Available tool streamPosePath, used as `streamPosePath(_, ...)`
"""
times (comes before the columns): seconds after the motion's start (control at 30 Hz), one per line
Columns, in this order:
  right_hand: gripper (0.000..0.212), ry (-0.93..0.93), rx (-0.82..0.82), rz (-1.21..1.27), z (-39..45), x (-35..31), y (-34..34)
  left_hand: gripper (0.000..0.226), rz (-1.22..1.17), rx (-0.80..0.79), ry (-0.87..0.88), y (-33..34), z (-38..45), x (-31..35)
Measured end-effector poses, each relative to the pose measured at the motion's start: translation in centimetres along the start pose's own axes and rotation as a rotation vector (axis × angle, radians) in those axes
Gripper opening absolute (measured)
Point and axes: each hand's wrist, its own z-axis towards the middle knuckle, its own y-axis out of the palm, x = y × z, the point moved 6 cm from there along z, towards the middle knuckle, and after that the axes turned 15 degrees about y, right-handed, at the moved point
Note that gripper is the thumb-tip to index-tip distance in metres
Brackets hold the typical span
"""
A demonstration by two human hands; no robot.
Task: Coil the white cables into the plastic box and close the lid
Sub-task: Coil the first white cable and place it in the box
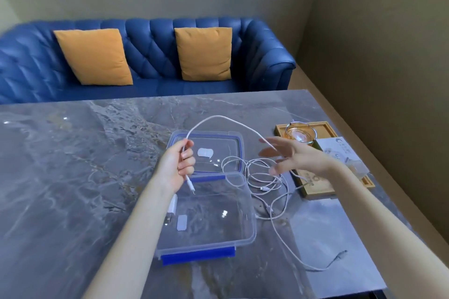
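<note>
A clear plastic box (pixel 245 204) with blue clips stands open on the grey marble table, with my left forearm across its left side. Its clear lid (pixel 218 139) with a blue seal lies flat just behind it. My left hand (pixel 178 165) is shut on one end of a white cable (pixel 218 118), the plug hanging down over the box. The cable arcs up and across to my right hand (pixel 291 155), whose spread fingers touch it without closing. More white cables (pixel 262 177) lie tangled on the table right of the box, one trailing to a plug (pixel 340 256) near the front edge.
A wooden tray (pixel 320 187) at the right holds a glass jar (pixel 301 132) and a white packet (pixel 340 153). A white adapter (pixel 173 204) lies by the box's left wall. A blue sofa (pixel 150 60) with orange cushions stands behind the table. The table's right edge (pixel 359 192) is close.
</note>
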Motion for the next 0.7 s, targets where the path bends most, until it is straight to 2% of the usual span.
streamPosePath(0.07, 0.08, -0.072, 0.074, 0.057, 0.0, -3.1, 0.0, 0.03, 0.023, -0.044, 0.002, 0.7, -0.3, 0.2)
streamPosePath(0.13, 0.067, -0.139, 0.241, 0.048, 0.5, -5.9, 0.2, 0.029, 0.043, -0.107, -0.008, 1.7, -0.9, 0.1)
streamPosePath(0.27, 0.045, -0.346, 0.648, -0.346, 1.4, -9.5, 2.0, 0.03, -0.029, -0.21, -0.05, 4.2, -2.0, 0.1)
streamPosePath(0.33, 0.037, -0.378, 0.729, -0.419, 1.9, -9.4, 3.2, 0.031, -0.105, -0.24, -0.061, 5.0, -2.5, 0.7)
streamPosePath(0.43, 0.038, -0.326, 0.697, -0.462, 2.7, -8.0, 5.1, 0.031, -0.196, -0.281, -0.027, 6.0, -2.8, 2.2)
streamPosePath(0.47, 0.032, -0.31, 0.653, -0.46, 2.9, -7.5, 6.0, 0.031, -0.22, -0.281, -0.007, 6.1, -2.7, 2.6)
streamPosePath(0.53, 0.02, -0.288, 0.517, -0.377, 3.4, -6.6, 8.1, 0.03, -0.243, -0.264, 0.046, 6.2, -2.1, 3.0)
streamPosePath(0.7, 0.031, -0.141, 0.124, -0.179, 2.5, -4.6, 13.0, 0.029, -0.201, -0.169, 0.204, 5.1, 0.4, 3.3)
